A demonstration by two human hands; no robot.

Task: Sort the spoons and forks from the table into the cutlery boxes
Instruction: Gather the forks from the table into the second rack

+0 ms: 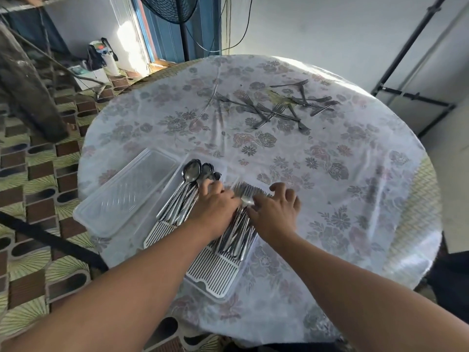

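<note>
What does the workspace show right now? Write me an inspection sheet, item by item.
Surface: round table under a floral cloth.
Job's things: spoon box holds spoons; fork box holds forks; loose forks lie scattered at the far side; no loose spoons seen.
Clutter: clear lid beside the spoon box.
Grippers: left hand and right hand both rest on the boxed forks, fingers spread; grip cannot be told.
Cables: black cables hang on the far wall.
Surroundings: fan, patterned floor, black stand.
</note>
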